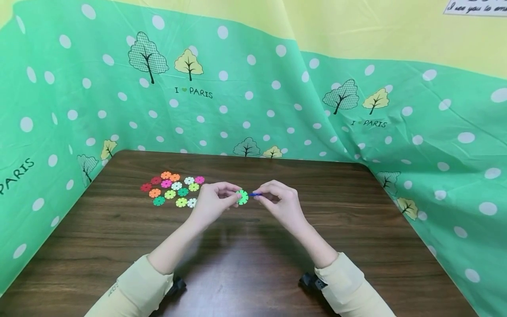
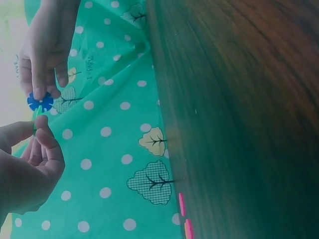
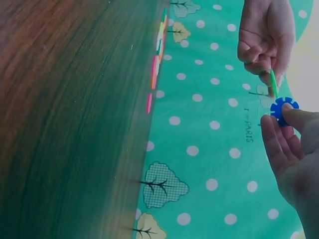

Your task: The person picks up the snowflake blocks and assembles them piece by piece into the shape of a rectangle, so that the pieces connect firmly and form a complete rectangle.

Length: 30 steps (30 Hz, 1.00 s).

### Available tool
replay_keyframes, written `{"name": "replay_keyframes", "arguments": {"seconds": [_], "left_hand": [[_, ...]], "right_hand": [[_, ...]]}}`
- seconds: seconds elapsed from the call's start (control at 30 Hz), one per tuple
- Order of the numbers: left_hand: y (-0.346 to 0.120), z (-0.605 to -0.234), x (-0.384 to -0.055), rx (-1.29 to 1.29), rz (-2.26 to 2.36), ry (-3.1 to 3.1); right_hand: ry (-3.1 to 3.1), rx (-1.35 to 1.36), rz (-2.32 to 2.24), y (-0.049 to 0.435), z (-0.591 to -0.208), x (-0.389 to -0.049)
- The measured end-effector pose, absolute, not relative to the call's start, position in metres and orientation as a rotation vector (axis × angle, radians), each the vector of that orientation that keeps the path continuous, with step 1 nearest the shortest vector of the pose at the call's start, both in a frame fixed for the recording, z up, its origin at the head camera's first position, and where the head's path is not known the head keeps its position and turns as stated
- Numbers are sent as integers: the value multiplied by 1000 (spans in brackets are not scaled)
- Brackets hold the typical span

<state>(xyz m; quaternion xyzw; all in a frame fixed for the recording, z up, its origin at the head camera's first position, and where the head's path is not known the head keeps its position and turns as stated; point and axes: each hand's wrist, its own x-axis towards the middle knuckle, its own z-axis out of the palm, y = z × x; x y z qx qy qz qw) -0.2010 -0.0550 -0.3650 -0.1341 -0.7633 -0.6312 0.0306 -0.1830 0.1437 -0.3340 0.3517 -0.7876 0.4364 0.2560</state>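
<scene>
My left hand pinches a bright green notched disc between thumb and fingers, its face turned toward the head camera. Opposite it, my right hand pinches a blue notched disc, which appears edge-on in the head view. The two discs meet at their rims, crosswise to each other, with the green one edge-on at the blue one's slots in the left wrist view. Both hands are raised over the middle of the table.
On the dark wooden table, several loose notched discs in red, orange, pink, white, yellow and green lie left of my left hand. A green dotted cloth hangs behind and along the sides of the table.
</scene>
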Motion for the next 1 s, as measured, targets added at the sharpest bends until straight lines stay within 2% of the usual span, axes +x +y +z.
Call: {"name": "replay_keyframes", "arguments": {"seconds": [0.47, 0.73, 1.0], "left_hand": [[-57, -365, -200, -437, -1963, -2357], [-56, -363, -200, -434, -1940, -2398], [-57, -360, -200, -383, -1974, -2430]], "right_hand": [[-2183, 969, 1206, 144, -339, -182], [-2185, 940, 1197, 151, -365, -202], [-2174, 972, 1218, 152, -368, -204]]}}
